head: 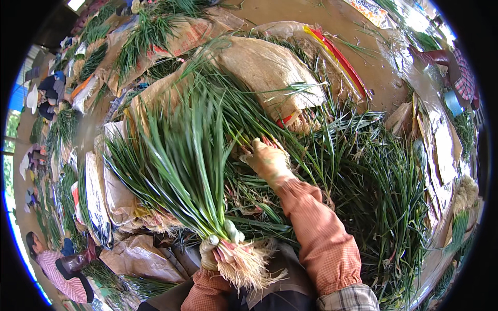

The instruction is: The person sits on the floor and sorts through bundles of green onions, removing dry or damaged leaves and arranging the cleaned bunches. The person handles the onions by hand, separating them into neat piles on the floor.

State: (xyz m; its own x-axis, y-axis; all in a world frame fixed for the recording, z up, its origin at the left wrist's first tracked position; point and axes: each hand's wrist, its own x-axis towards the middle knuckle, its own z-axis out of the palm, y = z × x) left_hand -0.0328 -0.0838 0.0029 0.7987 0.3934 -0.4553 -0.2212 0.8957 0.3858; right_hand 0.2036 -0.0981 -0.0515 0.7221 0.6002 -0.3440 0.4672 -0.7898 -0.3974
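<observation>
My gloved left hand (210, 250) grips a thick bunch of green plants (194, 167) with long grass-like leaves, which look like garlic chives or young scallions. The reddish-white stem bases and pale stringy roots (247, 268) hang toward me over my lap. Farther out, my gloved right hand (270, 159) has its fingers curled around the reddish stem bases of a few more plants (245, 145). Their leaves run up into the pile, and the leaves hide how many it holds. Under and around both hands lie loose stems and leaves (256, 198).
Woven sacks (272, 70) wrapped around plants lie ahead, one with a red and yellow stripe. A heap of loose leaves (373, 194) spreads at right. Folded sacks (144, 256) lie at left. Wet brown floor (284, 13) shows beyond. Other people (64, 268) sit at both sides.
</observation>
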